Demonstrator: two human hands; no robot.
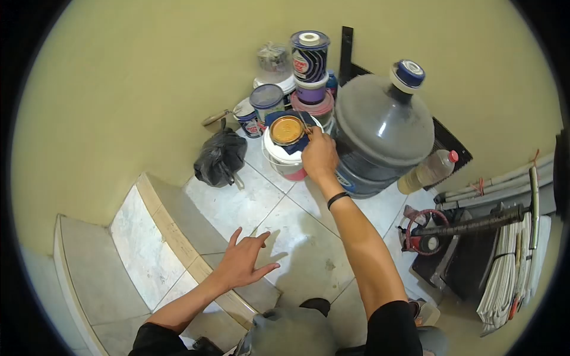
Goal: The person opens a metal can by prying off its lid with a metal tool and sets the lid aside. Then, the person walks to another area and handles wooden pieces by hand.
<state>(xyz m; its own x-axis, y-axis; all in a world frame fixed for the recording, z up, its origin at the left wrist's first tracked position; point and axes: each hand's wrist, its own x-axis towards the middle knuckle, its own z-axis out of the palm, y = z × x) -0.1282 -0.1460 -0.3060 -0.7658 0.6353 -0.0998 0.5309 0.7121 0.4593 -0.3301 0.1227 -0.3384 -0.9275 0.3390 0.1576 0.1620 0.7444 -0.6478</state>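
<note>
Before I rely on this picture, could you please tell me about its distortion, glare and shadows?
Head view throughout: rounded black corners, wide-angle bowing; white glare on the large bottle; soft shadow on the tiled floor beside the left hand.

Floor tiles in front of the white bucket leave an open way in. On its right, the bulky water jug blocks passage; behind it, stacked paint tubs do too. A narrow gap separates it from the black bag on its left.
</note>
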